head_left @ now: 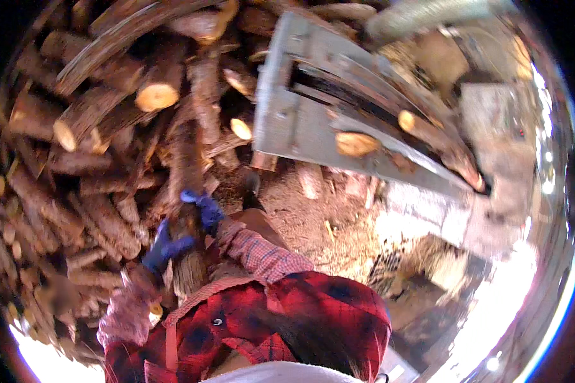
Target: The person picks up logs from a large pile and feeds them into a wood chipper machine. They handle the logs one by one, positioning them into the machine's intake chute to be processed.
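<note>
A long bark-covered log [186,156] lies lengthwise in front of me, its near end close to my body. My left hand [166,246], in a blue glove, grips its left side, thumb and fingers apart around the bark. Farther up, my right hand [206,212], also blue-gloved, curls over the log from the right, fingertips on top. Part of the log's near end is hidden by my sleeve and the apron strap. Heaped logs [96,115] with pale cut ends surround it on the left and far side.
To the right stands a grey metal table [271,121] with a long dark slot. A cut log [437,143] and a short pale wood piece [356,144] lie on it. Sawdust [326,236] covers the ground beneath. Concrete blocks [489,115] stand at the far right.
</note>
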The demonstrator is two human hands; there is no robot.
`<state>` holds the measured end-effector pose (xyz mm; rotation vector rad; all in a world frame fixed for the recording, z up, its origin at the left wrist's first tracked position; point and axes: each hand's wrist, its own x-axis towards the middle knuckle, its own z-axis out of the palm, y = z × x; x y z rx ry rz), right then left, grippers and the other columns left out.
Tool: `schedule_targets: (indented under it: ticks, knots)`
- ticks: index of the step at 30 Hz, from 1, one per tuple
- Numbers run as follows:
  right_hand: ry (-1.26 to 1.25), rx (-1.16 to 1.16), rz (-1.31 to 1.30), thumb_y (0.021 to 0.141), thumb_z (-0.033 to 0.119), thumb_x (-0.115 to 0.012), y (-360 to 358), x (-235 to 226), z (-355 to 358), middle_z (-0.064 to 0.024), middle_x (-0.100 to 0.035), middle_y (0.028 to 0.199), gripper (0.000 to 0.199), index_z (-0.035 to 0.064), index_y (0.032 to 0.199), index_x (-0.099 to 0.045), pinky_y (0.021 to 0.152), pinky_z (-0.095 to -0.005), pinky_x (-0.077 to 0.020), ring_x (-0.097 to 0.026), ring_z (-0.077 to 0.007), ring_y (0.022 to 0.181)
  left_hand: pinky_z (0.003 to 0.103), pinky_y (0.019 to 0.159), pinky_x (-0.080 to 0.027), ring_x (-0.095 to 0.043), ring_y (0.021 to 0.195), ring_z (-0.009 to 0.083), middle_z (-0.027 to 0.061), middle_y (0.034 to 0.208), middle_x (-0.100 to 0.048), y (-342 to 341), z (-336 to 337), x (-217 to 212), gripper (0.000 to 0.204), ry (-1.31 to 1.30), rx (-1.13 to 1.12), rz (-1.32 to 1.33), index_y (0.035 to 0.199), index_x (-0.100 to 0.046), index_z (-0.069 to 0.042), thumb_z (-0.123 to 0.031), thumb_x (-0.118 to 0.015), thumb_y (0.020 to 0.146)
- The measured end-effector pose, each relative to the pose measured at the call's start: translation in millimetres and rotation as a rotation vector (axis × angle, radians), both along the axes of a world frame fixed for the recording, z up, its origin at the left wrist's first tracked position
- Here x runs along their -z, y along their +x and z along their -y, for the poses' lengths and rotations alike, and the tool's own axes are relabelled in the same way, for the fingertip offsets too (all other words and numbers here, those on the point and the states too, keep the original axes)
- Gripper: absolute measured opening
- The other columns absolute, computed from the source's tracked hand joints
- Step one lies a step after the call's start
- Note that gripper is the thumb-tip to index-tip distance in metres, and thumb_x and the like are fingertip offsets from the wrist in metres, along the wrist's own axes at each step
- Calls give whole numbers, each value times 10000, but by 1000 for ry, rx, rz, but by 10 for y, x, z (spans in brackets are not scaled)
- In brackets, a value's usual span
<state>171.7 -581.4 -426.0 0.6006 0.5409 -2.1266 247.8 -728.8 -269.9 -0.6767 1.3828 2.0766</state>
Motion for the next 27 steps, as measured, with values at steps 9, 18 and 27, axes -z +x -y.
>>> schedule_targets:
  ticks: [9,18,27]
  knots:
    - [32,193,-556,793,246,-771,-950,-2477,-229,-78,-537,1312,721,68,1392,-411,1005,-396,-428,-539,-227,1161,407,1002,-419,-464,1209,264,134,1368,-434,-415,-334,-1363,937,-245,8,-656,1471,-226,-60,-48,-772,710]
    - [-194,835,-877,935,431,-536,-1733,-3506,-1298,-97,-484,1377,589,68,1382,-410,1050,-421,-410,-505,-266,1210,377,1106,-293,-346,1355,251,121,1475,-345,-2016,-905,-1646,1169,-294,324,-1142,1499,-150,-47,-255,-876,608]
    - [840,1078,-1023,963,103,-524,-1532,-2925,-3134,-131,-454,1380,525,-9,1429,-310,1079,-351,-349,-457,-217,1249,453,1018,-407,-509,1193,368,222,1335,-480,-4030,-2691,-1944,1064,-1187,1197,-1563,1474,-251,-71,-348,-834,628]
